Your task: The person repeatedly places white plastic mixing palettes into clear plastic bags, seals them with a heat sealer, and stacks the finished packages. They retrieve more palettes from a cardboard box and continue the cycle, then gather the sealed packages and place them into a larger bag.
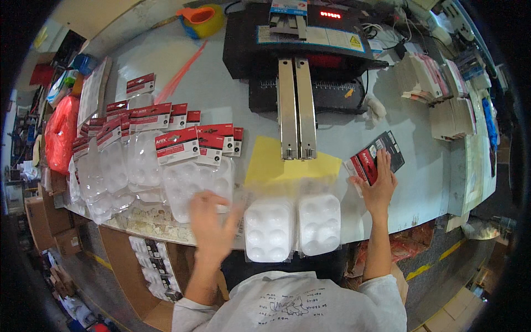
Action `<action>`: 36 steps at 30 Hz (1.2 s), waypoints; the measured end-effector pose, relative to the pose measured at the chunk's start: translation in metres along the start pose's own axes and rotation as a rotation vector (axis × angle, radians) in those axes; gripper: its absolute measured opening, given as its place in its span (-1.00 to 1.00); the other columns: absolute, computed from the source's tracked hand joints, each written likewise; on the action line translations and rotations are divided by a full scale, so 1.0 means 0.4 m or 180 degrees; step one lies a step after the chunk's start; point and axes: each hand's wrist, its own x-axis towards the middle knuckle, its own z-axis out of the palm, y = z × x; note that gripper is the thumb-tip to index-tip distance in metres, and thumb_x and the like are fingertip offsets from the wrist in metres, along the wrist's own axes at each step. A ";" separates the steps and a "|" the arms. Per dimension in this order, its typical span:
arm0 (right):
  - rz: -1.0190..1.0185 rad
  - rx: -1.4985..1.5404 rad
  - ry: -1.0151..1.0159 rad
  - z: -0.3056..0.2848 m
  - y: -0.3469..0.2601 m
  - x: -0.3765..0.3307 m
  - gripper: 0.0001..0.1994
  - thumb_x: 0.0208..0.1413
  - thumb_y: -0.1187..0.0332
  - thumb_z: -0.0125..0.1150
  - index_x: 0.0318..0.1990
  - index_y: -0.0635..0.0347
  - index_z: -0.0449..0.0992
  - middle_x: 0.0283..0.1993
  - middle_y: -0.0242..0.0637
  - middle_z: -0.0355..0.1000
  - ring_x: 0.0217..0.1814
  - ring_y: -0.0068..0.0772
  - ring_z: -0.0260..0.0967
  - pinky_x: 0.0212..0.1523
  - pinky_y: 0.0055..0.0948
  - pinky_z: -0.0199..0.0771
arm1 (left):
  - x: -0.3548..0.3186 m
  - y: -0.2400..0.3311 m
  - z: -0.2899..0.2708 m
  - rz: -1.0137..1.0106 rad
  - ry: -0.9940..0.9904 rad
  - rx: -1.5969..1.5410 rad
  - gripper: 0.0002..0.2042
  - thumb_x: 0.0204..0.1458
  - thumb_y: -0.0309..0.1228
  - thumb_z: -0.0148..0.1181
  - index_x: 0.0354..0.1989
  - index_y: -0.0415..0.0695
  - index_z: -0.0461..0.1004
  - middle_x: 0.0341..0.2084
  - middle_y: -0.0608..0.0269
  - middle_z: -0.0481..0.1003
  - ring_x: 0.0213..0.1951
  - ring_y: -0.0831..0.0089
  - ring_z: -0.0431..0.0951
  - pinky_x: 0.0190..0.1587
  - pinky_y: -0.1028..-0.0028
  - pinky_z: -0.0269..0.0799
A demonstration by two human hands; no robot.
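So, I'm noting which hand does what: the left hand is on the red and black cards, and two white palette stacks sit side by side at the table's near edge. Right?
Not quite: the head view shows the right hand on the red and black cards. The two white palette stacks do sit side by side at the near edge of the table.
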 end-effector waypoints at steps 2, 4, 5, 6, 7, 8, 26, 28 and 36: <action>0.0037 0.0019 -0.0126 -0.009 0.002 0.007 0.05 -0.42 0.01 0.49 0.29 0.18 0.05 0.39 -0.14 -0.03 0.43 -0.17 -0.13 0.22 -0.15 -0.13 | -0.024 0.032 0.051 -0.0355 -0.0150 -0.0510 -0.84 -0.08 -0.45 0.21 -0.39 -0.23 0.38 -0.30 0.05 0.37 -0.21 0.15 0.37 -0.13 0.29 0.28; 0.0069 -0.0013 -0.0145 -0.022 0.002 0.019 0.11 -0.48 -0.02 0.50 0.31 0.14 0.03 0.40 -0.15 -0.06 0.43 -0.20 -0.11 0.17 -0.12 -0.07 | -0.035 0.055 0.067 -0.0667 0.0178 -0.0933 -0.87 -0.06 -0.47 0.18 -0.39 -0.23 0.38 -0.32 0.06 0.38 -0.24 0.15 0.38 -0.16 0.31 0.29; 0.0158 0.0115 -0.0126 -0.026 0.002 0.023 0.12 -0.50 -0.05 0.50 0.31 0.13 0.03 0.40 -0.17 -0.05 0.43 -0.21 -0.10 0.15 -0.10 -0.04 | -0.036 0.063 0.067 -0.0879 0.0241 -0.1082 -0.89 -0.05 -0.48 0.16 -0.38 -0.23 0.39 -0.34 0.07 0.39 -0.25 0.15 0.38 -0.18 0.32 0.29; 0.0222 0.0225 0.0037 -0.026 0.002 0.026 0.13 -0.53 -0.07 0.50 0.31 0.11 0.04 0.40 -0.18 -0.04 0.42 -0.22 -0.08 0.12 -0.09 -0.01 | -0.033 0.068 0.062 -0.1038 0.0200 -0.1328 -0.89 -0.05 -0.49 0.16 -0.38 -0.23 0.38 -0.35 0.07 0.39 -0.27 0.14 0.39 -0.19 0.33 0.29; 0.0349 0.0358 0.0095 -0.024 0.003 0.026 0.15 -0.55 -0.10 0.50 0.31 0.09 0.05 0.39 -0.19 -0.03 0.41 -0.24 -0.06 0.10 -0.07 0.02 | -0.029 0.073 0.055 -0.1237 0.0107 -0.1519 -0.89 -0.04 -0.50 0.16 -0.38 -0.23 0.38 -0.36 0.08 0.39 -0.28 0.14 0.39 -0.20 0.34 0.29; 0.0188 0.0199 0.0263 -0.018 0.006 0.027 0.16 -0.57 -0.12 0.49 0.31 0.09 0.04 0.40 -0.21 -0.03 0.41 -0.24 -0.05 0.08 -0.06 0.04 | -0.024 0.076 0.051 -0.1396 0.0019 -0.1727 -0.89 -0.04 -0.50 0.15 -0.38 -0.24 0.38 -0.38 0.08 0.39 -0.29 0.13 0.39 -0.21 0.34 0.29; -0.0894 0.2525 -0.1617 -0.258 -0.254 0.005 -0.51 0.00 0.19 0.23 0.04 0.27 0.33 -0.15 -0.12 0.45 -0.18 -0.34 0.46 -0.15 -0.46 0.41 | 0.002 0.205 0.004 -0.1808 -0.1374 -0.4103 -0.84 0.11 -0.53 0.07 -0.18 -0.33 0.45 -0.34 0.15 0.57 -0.28 0.56 0.52 -0.20 0.61 0.39; -0.0865 0.2455 -0.1877 -0.235 -0.297 0.022 -0.60 0.05 0.21 0.21 -0.02 0.25 0.41 -0.26 -0.10 0.47 -0.29 -0.31 0.48 -0.25 -0.46 0.41 | 0.008 0.209 0.012 -0.1591 -0.1528 -0.3737 -0.80 0.11 -0.50 0.09 -0.13 -0.33 0.46 -0.33 0.18 0.57 -0.29 0.61 0.50 -0.22 0.62 0.38; -0.0565 0.2690 -0.1958 -0.204 -0.310 0.030 -0.77 0.07 0.36 0.22 -0.18 0.33 0.53 -0.41 -0.22 0.50 -0.48 -0.63 0.36 -0.43 -0.58 0.35 | 0.010 0.199 0.031 -0.1320 -0.1222 -0.3497 -0.86 0.11 -0.44 0.10 -0.27 -0.26 0.50 -0.45 0.25 0.58 -0.40 0.72 0.48 -0.31 0.64 0.38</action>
